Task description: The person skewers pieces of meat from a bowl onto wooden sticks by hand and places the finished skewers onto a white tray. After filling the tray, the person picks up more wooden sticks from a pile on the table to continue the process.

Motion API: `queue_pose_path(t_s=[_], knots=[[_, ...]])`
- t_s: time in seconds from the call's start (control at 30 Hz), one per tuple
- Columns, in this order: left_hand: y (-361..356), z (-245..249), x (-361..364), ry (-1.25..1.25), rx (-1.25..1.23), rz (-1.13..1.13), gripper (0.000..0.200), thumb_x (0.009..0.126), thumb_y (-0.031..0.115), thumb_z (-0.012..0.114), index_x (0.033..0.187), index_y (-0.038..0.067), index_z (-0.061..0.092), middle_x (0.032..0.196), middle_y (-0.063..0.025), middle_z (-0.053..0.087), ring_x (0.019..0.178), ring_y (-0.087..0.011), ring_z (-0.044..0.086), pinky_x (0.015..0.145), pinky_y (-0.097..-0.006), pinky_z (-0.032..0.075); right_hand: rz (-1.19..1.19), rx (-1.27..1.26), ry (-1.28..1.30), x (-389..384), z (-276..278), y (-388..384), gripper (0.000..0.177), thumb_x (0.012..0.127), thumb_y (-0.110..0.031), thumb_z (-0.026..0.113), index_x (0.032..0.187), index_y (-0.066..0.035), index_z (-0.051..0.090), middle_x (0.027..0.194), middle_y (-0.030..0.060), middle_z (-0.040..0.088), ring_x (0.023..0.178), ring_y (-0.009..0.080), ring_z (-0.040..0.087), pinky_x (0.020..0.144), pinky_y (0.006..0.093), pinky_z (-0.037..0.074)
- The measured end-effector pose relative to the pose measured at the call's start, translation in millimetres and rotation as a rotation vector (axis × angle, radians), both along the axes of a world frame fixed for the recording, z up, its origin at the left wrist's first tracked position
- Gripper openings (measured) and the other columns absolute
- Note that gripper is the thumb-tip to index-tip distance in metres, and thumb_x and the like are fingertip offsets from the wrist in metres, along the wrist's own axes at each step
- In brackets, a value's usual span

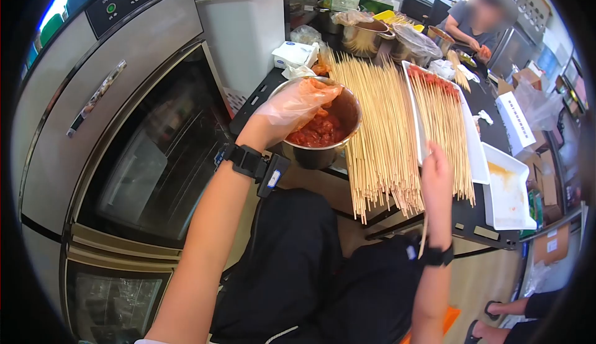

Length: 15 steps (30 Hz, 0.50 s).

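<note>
My left hand [304, 100], in a clear plastic glove smeared orange, is over the rim of a steel pot [355, 128]. Its fingers are curled together, and what they hold, if anything, is hidden. Red, sauce-coated meat pieces [320, 131] fill the pot below. To the right, my bare right hand [437, 169] is closed around a thin wooden skewer [424, 235], whose lower end hangs below the fist. Many bare skewers [379, 139] lie side by side between the hands. Beside my right hand, a white tray [417, 117] carries skewers with red meat [434, 83] at their far ends.
An emptied, stained white tray [506, 189] stands at the table's right end. Behind are a tissue box [296, 54] and another large pot [363, 38]. A co-worker [475, 27] sits across the table. A glass-doored steel cabinet [149, 151] borders my left side.
</note>
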<state>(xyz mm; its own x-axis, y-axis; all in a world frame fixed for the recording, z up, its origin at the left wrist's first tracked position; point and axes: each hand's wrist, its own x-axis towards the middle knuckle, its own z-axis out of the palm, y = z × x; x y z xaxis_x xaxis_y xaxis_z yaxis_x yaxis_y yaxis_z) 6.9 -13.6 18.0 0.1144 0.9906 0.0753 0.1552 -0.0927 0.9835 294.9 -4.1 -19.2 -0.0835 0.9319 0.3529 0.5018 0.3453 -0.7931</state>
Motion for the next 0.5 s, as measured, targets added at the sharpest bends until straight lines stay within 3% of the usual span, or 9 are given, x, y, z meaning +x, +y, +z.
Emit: queue_pose_path(t_s=[0.07,0.1,0.13,0.2,0.27,0.3,0.33,0.4,0.5], knots=[[3,-8,-8,0.045,0.053,-0.040,0.033,0.091,0.025,0.049,0.116,0.004,0.051,0.105,-0.0079,0.056,0.090,-0.0114,0.055,0.082,-0.0227,0.042,-0.055,0.160,-0.250,19,-2,50,0.037,0.085,-0.012,0.041,0.116,0.006,0.049,0.070,0.0143,0.055,0.058,0.0225,0.053,0.054,0.0325,0.042],[8,-18,-16,0.568,0.473,0.000,0.030,0.089,0.020,0.050,0.114,0.004,0.052,0.104,-0.0084,0.057,0.090,-0.0130,0.056,0.082,-0.0238,0.043,-0.083,0.208,-0.379,26,0,72,0.037,0.084,-0.013,0.041,0.115,0.007,0.049,0.075,0.0200,0.058,0.062,0.0298,0.056,0.057,0.0369,0.044],[11,-23,-20,1.093,0.890,0.046,0.028,0.087,0.015,0.050,0.112,0.004,0.054,0.103,-0.0088,0.058,0.090,-0.0146,0.056,0.083,-0.0249,0.043,-0.084,0.210,-0.385,32,-2,97,0.037,0.084,-0.013,0.041,0.115,0.007,0.049,0.075,0.0200,0.058,0.062,0.0298,0.056,0.057,0.0369,0.044],[13,-21,-17,1.088,0.817,0.060,0.025,0.084,0.013,0.051,0.107,0.003,0.057,0.101,-0.0091,0.059,0.090,-0.0182,0.057,0.081,-0.0277,0.045,-0.071,0.299,-0.731,36,-5,127,0.035,0.082,-0.014,0.045,0.111,0.004,0.053,0.082,0.0222,0.058,0.073,0.0347,0.056,0.062,0.0413,0.045],[14,-16,-13,1.085,0.742,0.076,0.023,0.081,0.011,0.052,0.101,0.003,0.060,0.099,-0.0094,0.061,0.089,-0.0218,0.058,0.080,-0.0305,0.046,-0.116,0.428,-0.884,36,-10,123,0.031,0.080,-0.013,0.048,0.105,0.003,0.055,0.081,0.0206,0.056,0.075,0.0340,0.055,0.065,0.0421,0.045],[17,-9,-7,1.211,0.487,0.049,0.021,0.079,0.011,0.053,0.097,0.003,0.062,0.096,-0.0098,0.062,0.089,-0.0250,0.058,0.077,-0.0331,0.048,-0.164,0.564,-1.029,29,-8,117,0.027,0.078,-0.012,0.050,0.100,0.002,0.057,0.080,0.0189,0.055,0.077,0.0333,0.054,0.067,0.0428,0.044],[19,-5,-4,1.319,0.225,0.025,0.019,0.077,0.010,0.054,0.092,0.004,0.064,0.093,-0.0103,0.062,0.088,-0.0282,0.058,0.074,-0.0357,0.049,-0.160,0.574,-1.033,19,-6,108,0.027,0.078,-0.012,0.050,0.100,0.002,0.057,0.080,0.0189,0.055,0.077,0.0333,0.054,0.067,0.0428,0.044],[20,-14,0,1.307,0.185,-0.048,0.017,0.077,0.012,0.053,0.088,0.004,0.064,0.089,-0.0107,0.063,0.086,-0.0287,0.059,0.070,-0.0364,0.049,0.019,0.605,-0.885,-2,-11,82,0.018,0.074,-0.009,0.053,0.089,0.000,0.057,0.076,0.0153,0.053,0.076,0.0324,0.052,0.067,0.0422,0.043],[19,-26,6,1.234,0.072,-0.097,0.019,0.076,0.015,0.053,0.086,0.005,0.065,0.084,-0.0132,0.063,0.082,-0.0309,0.059,0.069,-0.0379,0.048,0.186,0.564,-0.936,-24,-24,53,0.011,0.071,-0.006,0.053,0.081,0.000,0.054,0.078,0.0160,0.054,0.075,0.0307,0.051,0.069,0.0412,0.042]])
